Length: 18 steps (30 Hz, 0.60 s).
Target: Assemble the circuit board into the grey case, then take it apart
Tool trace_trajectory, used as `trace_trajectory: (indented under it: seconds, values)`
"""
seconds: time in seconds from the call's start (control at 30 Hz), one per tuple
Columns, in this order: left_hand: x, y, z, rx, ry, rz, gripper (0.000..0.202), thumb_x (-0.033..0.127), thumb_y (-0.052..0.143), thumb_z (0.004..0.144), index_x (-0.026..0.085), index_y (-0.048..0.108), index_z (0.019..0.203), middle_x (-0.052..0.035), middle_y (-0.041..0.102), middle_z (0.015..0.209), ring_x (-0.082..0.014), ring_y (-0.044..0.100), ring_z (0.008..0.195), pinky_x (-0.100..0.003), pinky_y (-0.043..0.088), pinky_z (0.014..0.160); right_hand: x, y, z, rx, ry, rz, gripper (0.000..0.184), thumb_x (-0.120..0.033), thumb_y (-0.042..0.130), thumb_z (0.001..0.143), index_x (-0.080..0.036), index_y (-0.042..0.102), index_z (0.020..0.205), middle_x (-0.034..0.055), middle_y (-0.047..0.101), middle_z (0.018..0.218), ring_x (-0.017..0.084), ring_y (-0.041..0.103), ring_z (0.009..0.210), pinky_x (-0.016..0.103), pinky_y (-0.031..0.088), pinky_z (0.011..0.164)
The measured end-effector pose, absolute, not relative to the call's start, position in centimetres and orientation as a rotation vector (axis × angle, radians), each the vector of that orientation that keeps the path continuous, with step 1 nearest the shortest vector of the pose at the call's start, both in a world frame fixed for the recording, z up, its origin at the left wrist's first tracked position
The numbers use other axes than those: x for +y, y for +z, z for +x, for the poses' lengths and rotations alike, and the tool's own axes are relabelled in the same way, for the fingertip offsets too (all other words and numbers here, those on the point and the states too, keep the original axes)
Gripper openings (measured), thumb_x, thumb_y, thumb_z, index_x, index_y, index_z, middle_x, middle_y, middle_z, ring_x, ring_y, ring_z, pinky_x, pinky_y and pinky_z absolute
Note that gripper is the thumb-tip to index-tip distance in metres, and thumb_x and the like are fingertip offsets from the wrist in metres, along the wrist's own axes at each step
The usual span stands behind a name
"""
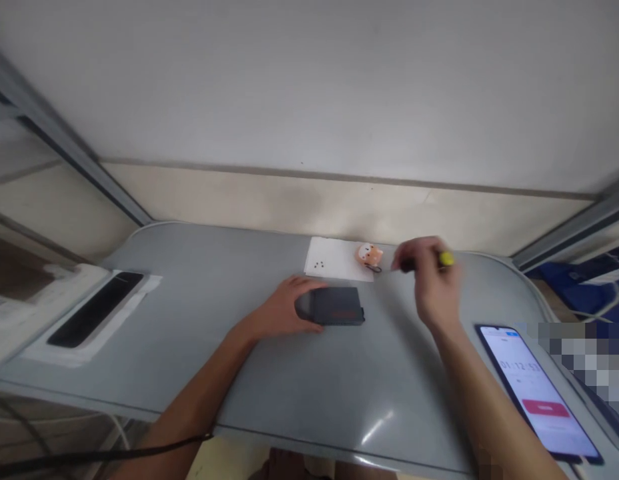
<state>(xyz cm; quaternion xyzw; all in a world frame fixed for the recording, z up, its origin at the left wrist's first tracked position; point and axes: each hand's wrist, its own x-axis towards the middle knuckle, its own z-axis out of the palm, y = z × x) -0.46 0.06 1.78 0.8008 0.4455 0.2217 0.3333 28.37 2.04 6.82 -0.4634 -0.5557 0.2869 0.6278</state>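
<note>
My left hand (pixel 285 307) rests on the grey table (pixel 189 333), its fingers wrapped round the left end of a small dark rectangular device (pixel 338 306) that lies flat. My right hand (pixel 428 280) hovers above and to the right of the device, closed on a thin tool with a yellow end (pixel 445 259); the tool's tip points left toward a white sheet (pixel 334 259). On that sheet lie a few tiny dark specks (pixel 318 265) and a small orange-and-white figure (pixel 369 255).
A lit phone (pixel 537 390) showing a timer lies at the right edge. A long black slab on a white tray (pixel 97 308) sits at the left. A wall rises behind the table, and a black cable (pixel 89 457) runs under the front edge.
</note>
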Motion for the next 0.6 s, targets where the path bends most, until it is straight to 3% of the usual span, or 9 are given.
trace_trajectory:
  seconds: [0.07, 0.2, 0.27, 0.4, 0.53, 0.6]
  values:
    - [0.0, 1.6, -0.4, 1.159, 0.605, 2.118, 0.080, 0.044, 0.095, 0.071, 0.032, 0.064, 0.144, -0.0093, 0.064, 0.144, -0.0353, 0.055, 0.137, -0.056, 0.042, 0.121, 4.0, 6.3, 28.9, -0.948, 0.734, -0.944, 0.041, -0.059, 0.050, 0.100, -0.022, 0.057, 0.082, 0.0030, 0.061, 0.078, 0.016, 0.061, 0.069, 0.028, 0.046, 0.061]
    - [-0.2, 1.3, -0.7, 1.193, 0.626, 2.080, 0.074, 0.046, 0.092, 0.075, 0.034, 0.064, 0.143, -0.0095, 0.063, 0.142, -0.0339, 0.056, 0.135, -0.055, 0.043, 0.119, 6.1, 3.0, 28.5, -0.773, 0.934, -1.073, 0.054, -0.073, 0.052, 0.093, -0.022, 0.058, 0.078, -0.0041, 0.045, 0.057, 0.010, 0.035, 0.047, 0.026, 0.024, 0.044]
    - [-0.3, 1.3, -0.9, 1.207, 0.647, 2.011, 0.062, 0.049, 0.085, 0.083, 0.033, 0.066, 0.140, -0.0092, 0.065, 0.136, -0.0312, 0.061, 0.128, -0.052, 0.048, 0.115, 5.9, 1.4, 27.6, -0.861, 1.005, -1.180, 0.054, -0.074, 0.057, 0.090, -0.021, 0.060, 0.080, -0.0046, 0.047, 0.054, 0.011, 0.039, 0.048, 0.026, 0.028, 0.046]
    - [-0.5, 1.2, -0.9, 1.203, 0.723, 1.968, 0.045, 0.050, 0.071, 0.094, 0.030, 0.069, 0.134, -0.0093, 0.068, 0.128, -0.0278, 0.064, 0.122, -0.048, 0.052, 0.111, 4.8, 0.0, 26.1, -1.183, 1.003, -1.199, 0.046, -0.065, 0.066, 0.091, -0.020, 0.068, 0.098, 0.0006, 0.068, 0.076, 0.012, 0.052, 0.059, 0.027, 0.042, 0.058]
    - [-0.5, 0.8, -0.6, 1.208, 0.805, 2.013, 0.041, 0.048, 0.064, 0.100, 0.029, 0.069, 0.135, -0.0091, 0.066, 0.140, -0.0279, 0.059, 0.134, -0.051, 0.043, 0.121, 4.6, 0.0, 25.7, -1.330, 1.015, -1.206, 0.045, -0.062, 0.066, 0.092, -0.019, 0.069, 0.104, 0.0028, 0.073, 0.081, 0.012, 0.053, 0.060, 0.028, 0.041, 0.060]
    - [-0.5, 0.7, -0.5, 1.221, 0.816, 1.981, 0.039, 0.050, 0.061, 0.102, 0.029, 0.070, 0.134, -0.0083, 0.068, 0.139, -0.0272, 0.060, 0.132, -0.050, 0.045, 0.120, 4.7, -0.2, 25.9, -1.370, 1.012, -1.233, 0.045, -0.061, 0.066, 0.092, -0.019, 0.070, 0.105, 0.0037, 0.074, 0.082, 0.014, 0.056, 0.063, 0.029, 0.042, 0.063]
